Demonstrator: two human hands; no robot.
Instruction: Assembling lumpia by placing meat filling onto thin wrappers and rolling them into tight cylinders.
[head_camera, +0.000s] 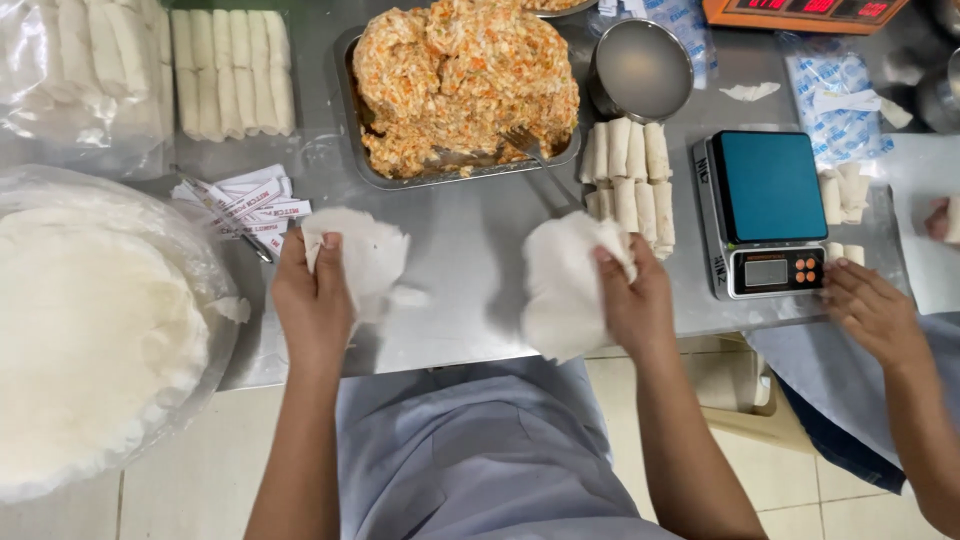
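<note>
White labels (245, 205) beside left hand (312, 305), wrapper (362, 252) in fingers.

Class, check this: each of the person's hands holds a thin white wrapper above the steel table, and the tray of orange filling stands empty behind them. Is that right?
Not quite. The head view shows the tray heaped with orange filling, not empty. The left hand and right hand do each hold a white wrapper above the steel table.

White-red paper labels (250, 205) by left wrapper; scale's grey screen (767, 272) right; blue-white plastic packets (840, 100) top right.
</note>
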